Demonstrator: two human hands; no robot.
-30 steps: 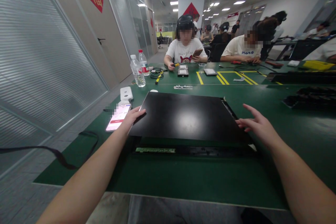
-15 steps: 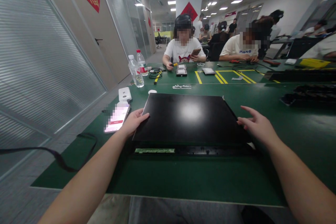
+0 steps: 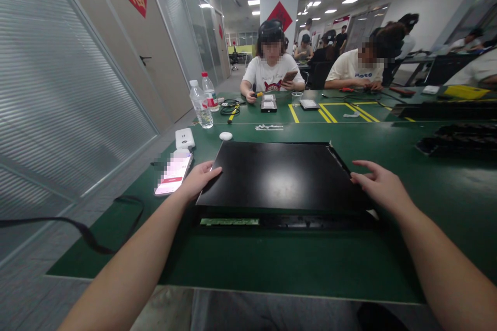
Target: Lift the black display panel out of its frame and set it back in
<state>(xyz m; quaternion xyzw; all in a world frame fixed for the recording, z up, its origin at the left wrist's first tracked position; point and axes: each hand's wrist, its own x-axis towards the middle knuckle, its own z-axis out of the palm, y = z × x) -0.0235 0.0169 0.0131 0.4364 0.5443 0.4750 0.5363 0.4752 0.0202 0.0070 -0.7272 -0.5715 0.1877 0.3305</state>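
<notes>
A flat, glossy black screen panel [image 3: 272, 176] lies in front of me, over a dark shallow frame [image 3: 322, 221]. A green circuit strip [image 3: 229, 222] shows along the frame's near side. My left hand [image 3: 202, 178] grips the panel's left edge, thumb on top and the other fingers mostly hidden. At the right edge is my right hand [image 3: 375, 181], its thumb tip against the rim and its index finger stretched out above. What its lower fingers touch is hidden. Between panel and frame, a narrow gap shows at the far right corner.
Left on the green table [image 3: 272, 264] are a lit phone [image 3: 174, 173], a white power bank [image 3: 184, 138] and two bottles [image 3: 202, 108]. A small white case [image 3: 225, 136] sits behind the panel. Black parts [image 3: 454, 139] lie right. Across sits a person [image 3: 272, 70] with a screwdriver.
The panel's far edge has come down, so the frame's far and right rims and the white case show more. Both hands stay nearly in place.
</notes>
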